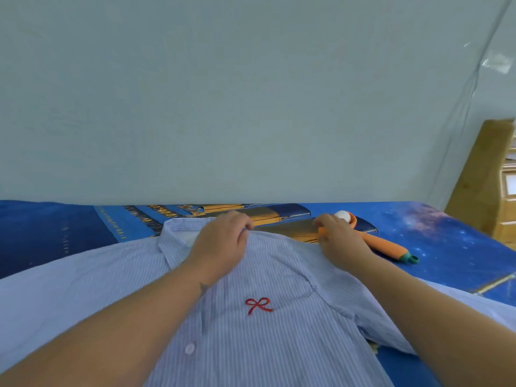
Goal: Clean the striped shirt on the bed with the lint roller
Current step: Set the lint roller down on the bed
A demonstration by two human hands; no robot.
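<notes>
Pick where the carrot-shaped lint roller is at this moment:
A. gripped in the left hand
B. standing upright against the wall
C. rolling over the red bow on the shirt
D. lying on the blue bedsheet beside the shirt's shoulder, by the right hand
D: the lint roller lies flat on the bedsheet just past the right hand, off the striped shirt.

Striped shirt [251, 331]: pale blue with fine white stripes, red bow embroidered on chest, lying flat, front up, collar toward the bed's [460, 233] far edge. Lint roller [382, 244]: orange, carrot-shaped, green loop end, lying beside the shirt's shoulder.
</notes>
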